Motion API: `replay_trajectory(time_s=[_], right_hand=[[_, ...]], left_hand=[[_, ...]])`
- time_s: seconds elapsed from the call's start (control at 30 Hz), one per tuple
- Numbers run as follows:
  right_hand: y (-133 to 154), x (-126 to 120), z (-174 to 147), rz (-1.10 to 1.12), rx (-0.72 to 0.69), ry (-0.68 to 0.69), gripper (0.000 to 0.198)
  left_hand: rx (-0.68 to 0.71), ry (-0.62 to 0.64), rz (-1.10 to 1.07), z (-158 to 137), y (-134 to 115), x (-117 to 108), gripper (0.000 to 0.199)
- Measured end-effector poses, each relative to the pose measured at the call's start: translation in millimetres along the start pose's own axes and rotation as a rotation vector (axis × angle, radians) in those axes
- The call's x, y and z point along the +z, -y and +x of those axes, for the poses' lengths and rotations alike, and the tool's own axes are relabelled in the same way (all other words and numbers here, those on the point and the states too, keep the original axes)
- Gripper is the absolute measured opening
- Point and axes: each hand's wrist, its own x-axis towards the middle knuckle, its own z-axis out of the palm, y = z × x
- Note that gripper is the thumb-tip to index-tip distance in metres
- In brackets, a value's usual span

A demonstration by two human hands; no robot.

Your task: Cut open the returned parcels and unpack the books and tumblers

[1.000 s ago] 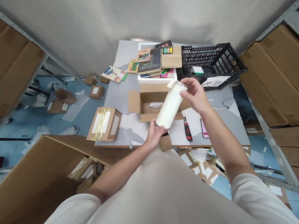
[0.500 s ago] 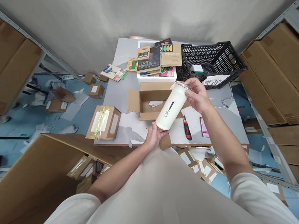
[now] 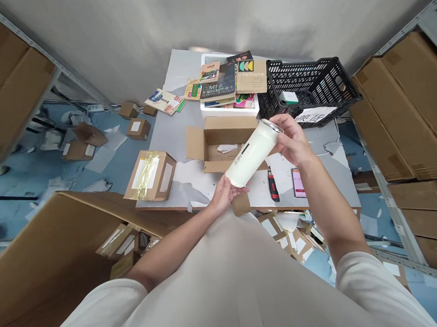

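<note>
A cream-white bottle [image 3: 252,155] with dark lettering and a silvery rim is held tilted between my two hands. My left hand [image 3: 223,193] grips its lower end, the fingers passing underneath. At the upper end, my right hand [image 3: 292,139] has its thumb and fingers closed around the rim. Just behind the bottle stands an open cardboard box [image 3: 213,143] with its flaps folded out and a scrap of white paper [image 3: 227,148] inside. A red-and-black utility knife [image 3: 273,185] and a phone [image 3: 298,183] with a lit screen lie on the table below my right hand.
Books [image 3: 218,85] are heaped on a white foam box [image 3: 230,111] at the back. To its right sits a black plastic crate [image 3: 310,93] holding a small box. A taped carton [image 3: 150,176] stands at the table's left. A large open carton [image 3: 58,259] is at my left.
The bottle has turned about its long axis in my hands, shifting its lettering toward the left side. The strap seen at its rim is now out of sight.
</note>
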Motion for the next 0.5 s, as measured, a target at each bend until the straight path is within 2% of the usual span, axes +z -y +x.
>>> replay_trajectory(time_s=[0.1,0.23,0.33,0.4,0.5], right_hand=[[-9,-1,-6,-0.045,-0.04,-0.102,0.052],[-26,1,-30,-0.085,-0.077,-0.241,0.05],[-42,9,-56,-0.111,-0.086,-0.331,0.052],[-55,17,-73,-0.135,-0.084,-0.391,0.054],[-75,29,-95,-0.155,-0.039,-0.451,0.055]], left_hand=[[0.015,-0.032,0.124,4,0,-15,0.084],[0.251,-0.098,0.503,4,-1,-42,0.07],[0.33,-0.084,0.781,7,7,-53,0.076],[0.334,-0.047,0.836,13,16,-55,0.08],[0.315,-0.017,0.797,23,28,-58,0.076]])
